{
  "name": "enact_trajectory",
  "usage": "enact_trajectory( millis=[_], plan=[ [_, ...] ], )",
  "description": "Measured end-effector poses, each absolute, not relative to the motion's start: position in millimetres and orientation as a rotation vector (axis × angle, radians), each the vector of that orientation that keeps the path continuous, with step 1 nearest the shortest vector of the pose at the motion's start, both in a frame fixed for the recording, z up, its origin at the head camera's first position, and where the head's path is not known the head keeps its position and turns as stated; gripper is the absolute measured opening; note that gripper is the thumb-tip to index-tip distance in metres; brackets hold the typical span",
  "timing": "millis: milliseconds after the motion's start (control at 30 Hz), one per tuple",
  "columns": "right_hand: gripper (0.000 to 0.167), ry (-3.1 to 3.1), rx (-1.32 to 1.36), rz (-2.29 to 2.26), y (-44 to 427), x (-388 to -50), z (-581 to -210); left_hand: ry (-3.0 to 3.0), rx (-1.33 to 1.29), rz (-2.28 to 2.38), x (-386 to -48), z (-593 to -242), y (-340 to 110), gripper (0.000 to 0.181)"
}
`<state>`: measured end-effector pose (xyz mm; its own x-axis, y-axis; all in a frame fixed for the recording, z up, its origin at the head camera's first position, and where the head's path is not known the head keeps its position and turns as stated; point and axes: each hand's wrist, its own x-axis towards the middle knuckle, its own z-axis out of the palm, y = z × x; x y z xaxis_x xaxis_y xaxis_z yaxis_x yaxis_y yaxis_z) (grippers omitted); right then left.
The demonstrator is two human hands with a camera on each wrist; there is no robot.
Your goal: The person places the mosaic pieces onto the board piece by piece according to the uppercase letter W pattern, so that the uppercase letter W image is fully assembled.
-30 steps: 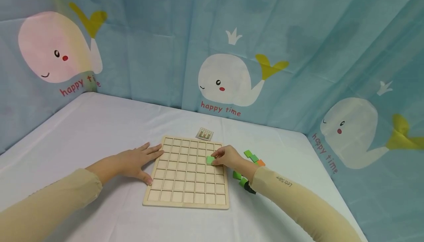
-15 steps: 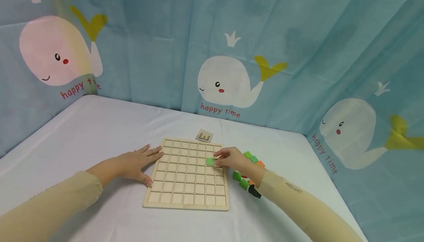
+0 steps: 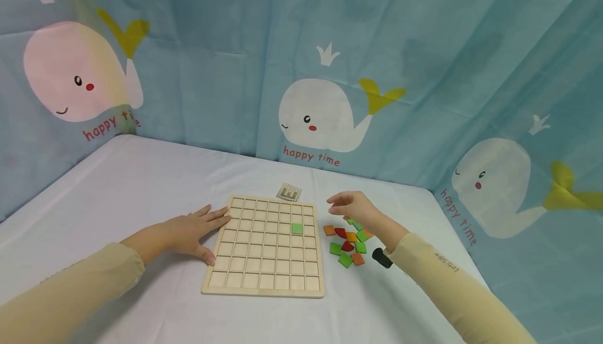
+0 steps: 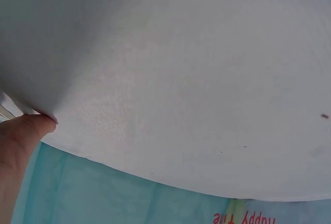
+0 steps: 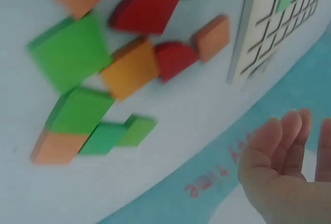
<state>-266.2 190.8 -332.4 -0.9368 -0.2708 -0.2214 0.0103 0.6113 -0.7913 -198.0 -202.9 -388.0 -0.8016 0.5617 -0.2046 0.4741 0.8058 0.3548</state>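
Observation:
A wooden grid board [image 3: 261, 294] lies on the white table, with one green square tile [image 3: 297, 228] in a cell toward its right side. My left hand [image 3: 190, 233] rests at the board's left edge, fingers spread and straight. In the left wrist view only part of the left hand [image 4: 20, 141] shows, at the lower left. Above the loose tiles, right of the board, my right hand [image 3: 355, 209] hovers with loosely bent fingers and nothing in them. The right wrist view shows the right hand [image 5: 282, 167] apart from the tiles.
Right of the board lie several green tiles [image 3: 345, 259], orange tiles [image 3: 357, 258] and red quarter-round tiles [image 3: 347, 246]. A black object [image 3: 382, 258] sits beside them. Behind the board is a small card [image 3: 289, 191] with a grid pattern. A blue whale-print curtain [image 3: 221, 82] hangs behind the table.
My right hand let go of the green tile in the board's cell, then lifted and moved right over the loose tiles, uncovering more of them. The left hand stays at the board's edge.

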Motion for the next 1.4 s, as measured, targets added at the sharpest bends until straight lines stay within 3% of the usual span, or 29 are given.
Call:
enact_trajectory(
  millis=[600,1000,1400],
  plan=[
    [0.037,2.488,-0.385,-1.017,264.2,-293.8,-342.0,2.694,0.772,0.415,-197.5,-390.9,-204.6,0.109],
    [0.039,2.36,-0.297,-0.893,310.4,-300.5,-355.5,2.691,0.785,0.413,-197.7,-391.0,-203.3,0.109],
    [0.026,2.353,-0.311,-0.805,315.6,-308.0,-369.2,2.681,0.778,0.418,-197.0,-387.8,-203.0,0.108]
  ],
)
